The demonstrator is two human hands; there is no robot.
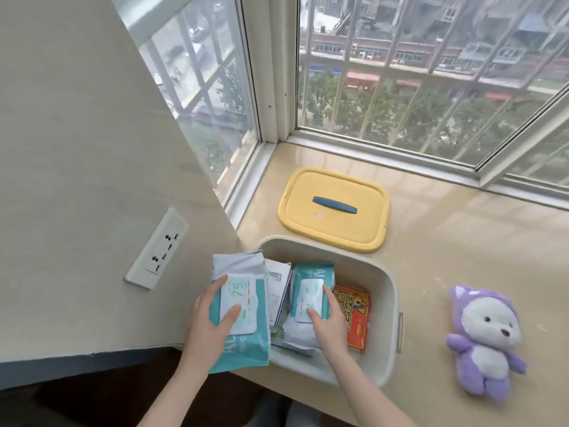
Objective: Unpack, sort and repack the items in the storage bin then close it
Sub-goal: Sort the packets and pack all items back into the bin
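On the windowsill (pixel 462 241), unpacking storage bin (pixel 391 291): gripping first wipes pack (pixel 243 349) with left hand (pixel 209 322) over left rim, clutching second wipes pack (pixel 311 272) inside with right hand (pixel 329 322); lid (pixel 308 223) parked behind, keeping opening clear

Bin (pixel 386 291): cream, open-topped, upright at the table's (pixel 462 241) near edge.
Lid (pixel 334 229): yellow with a dark blue handle, lying flat just beyond the bin.
Left wipes pack (pixel 246 349): teal and white, over the bin's left rim, held in the left hand (pixel 209 315).
Right wipes pack (pixel 311 272): same kind, inside the bin, gripped by the right hand (pixel 326 322).
Orange packet (pixel 357 318): in the bin, right of that pack.
Plush toy (pixel 486 337): purple and white, on the table right of the bin.
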